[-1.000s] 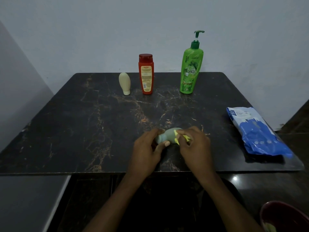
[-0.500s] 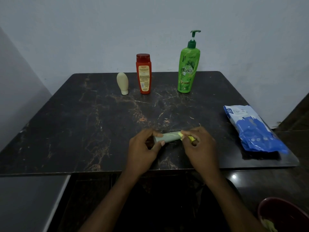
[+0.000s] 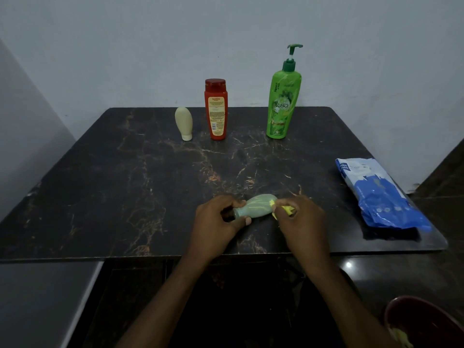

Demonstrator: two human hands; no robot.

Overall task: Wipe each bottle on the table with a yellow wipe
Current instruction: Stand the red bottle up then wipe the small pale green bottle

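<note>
A small pale green bottle (image 3: 256,206) lies sideways above the near edge of the dark marble table (image 3: 125,192). My left hand (image 3: 216,222) grips its cap end with thumb and fingers. My right hand (image 3: 300,217) pinches a yellow wipe (image 3: 282,209) against the bottle's wide end. At the back of the table stand a cream bottle (image 3: 184,123), a red bottle (image 3: 216,109) and a tall green pump bottle (image 3: 283,99).
A blue and white wipe pack (image 3: 376,194) lies near the table's right edge. A dark red bin (image 3: 421,322) with crumpled yellow wipes inside sits on the floor at the bottom right. A grey wall runs behind the table.
The pale green bottle has turned in my hands, showing a broader face now. My right hand with the wipe stays at its wide end. The view has shifted slightly.
</note>
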